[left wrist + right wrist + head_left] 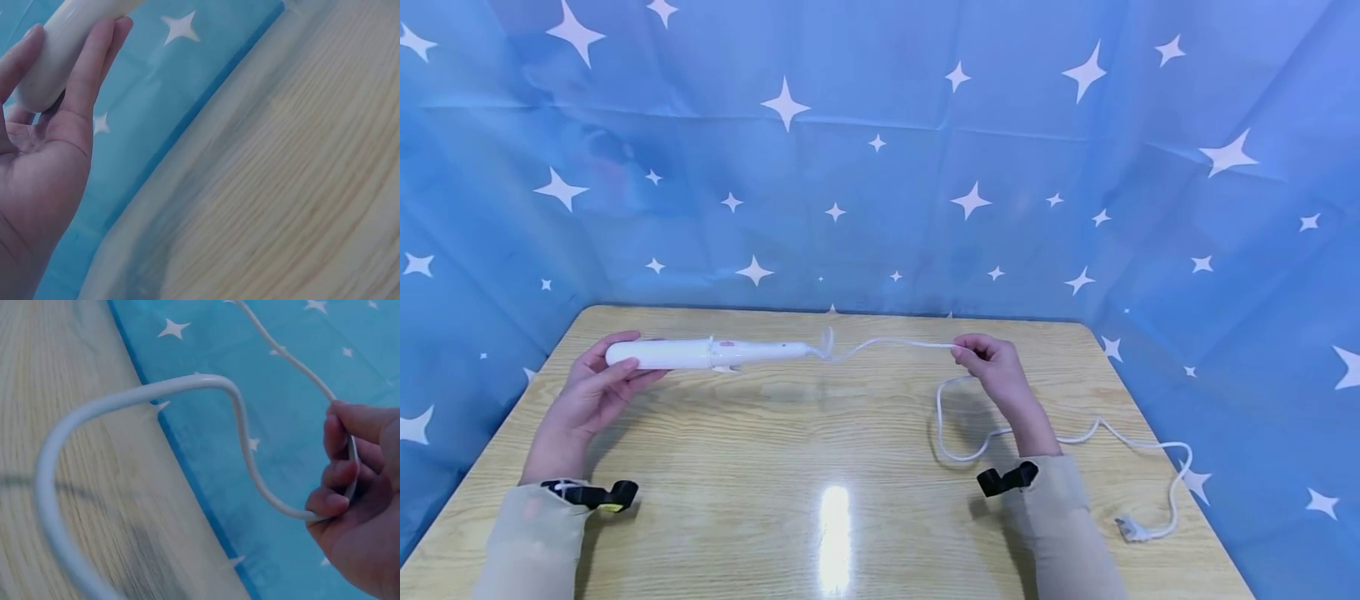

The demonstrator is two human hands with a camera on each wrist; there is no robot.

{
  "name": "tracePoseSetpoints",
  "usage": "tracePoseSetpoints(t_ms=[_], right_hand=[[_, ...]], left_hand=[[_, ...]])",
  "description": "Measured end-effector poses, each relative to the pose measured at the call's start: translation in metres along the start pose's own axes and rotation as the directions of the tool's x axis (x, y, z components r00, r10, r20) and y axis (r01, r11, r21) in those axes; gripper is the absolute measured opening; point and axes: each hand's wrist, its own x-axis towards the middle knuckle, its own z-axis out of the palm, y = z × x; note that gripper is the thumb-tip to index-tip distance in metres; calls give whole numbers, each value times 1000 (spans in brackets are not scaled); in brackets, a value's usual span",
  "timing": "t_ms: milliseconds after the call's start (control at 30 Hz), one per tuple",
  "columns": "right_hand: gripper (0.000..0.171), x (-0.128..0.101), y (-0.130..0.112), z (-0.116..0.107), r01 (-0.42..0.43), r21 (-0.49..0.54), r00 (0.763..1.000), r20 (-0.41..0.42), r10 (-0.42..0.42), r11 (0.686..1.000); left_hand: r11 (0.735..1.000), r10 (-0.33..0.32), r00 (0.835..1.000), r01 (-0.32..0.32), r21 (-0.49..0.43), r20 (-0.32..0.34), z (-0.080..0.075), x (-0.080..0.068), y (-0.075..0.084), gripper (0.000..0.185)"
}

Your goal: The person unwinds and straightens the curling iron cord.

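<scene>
A white curling iron (756,352) with a thick, smooth barrel (670,354) is held level over the table. My left hand (591,396) grips its barrel end, thumb on one side and fingers on the other; the left wrist view shows the rounded barrel tip (47,81) by the palm. From the slim handle end, a white power cord (895,341) runs across to my right hand (1003,375), which pinches it between thumb and forefinger. In the right wrist view, the cord (244,437) also passes under the curled other fingers and bends into a wide loop.
The rest of the cord trails along the right side of the wooden table (775,517), ending in a plug (1131,528) near the right edge. A blue curtain (880,167) with white stars surrounds the back and sides. Black straps (598,496) circle both wrists.
</scene>
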Motion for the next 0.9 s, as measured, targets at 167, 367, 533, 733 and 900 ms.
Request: tracePoseSetpoints(t_ms=[167, 367, 533, 733, 900], right_hand=[[32, 0, 6, -5, -41, 45, 999, -27, 42, 998], [33, 8, 15, 6, -2, -4, 999, 45, 2, 1000], [30, 12, 18, 17, 29, -60, 994, 110, -22, 998], [24, 14, 19, 23, 38, -78, 989, 143, -27, 996], [22, 17, 20, 29, 20, -107, 984, 178, -1, 994]], left_hand=[[991, 34, 999, -37, -129, -29, -12, -13, 13, 50], [993, 17, 991, -33, -113, -131, -23, -26, 30, 49], [989, -28, 969, -9, -149, -245, -37, -35, 39, 45], [992, -86, 939, 49, -119, -334, -50, -44, 45, 41], [993, -94, 922, 62, -96, -376, -54, -51, 52, 41]])
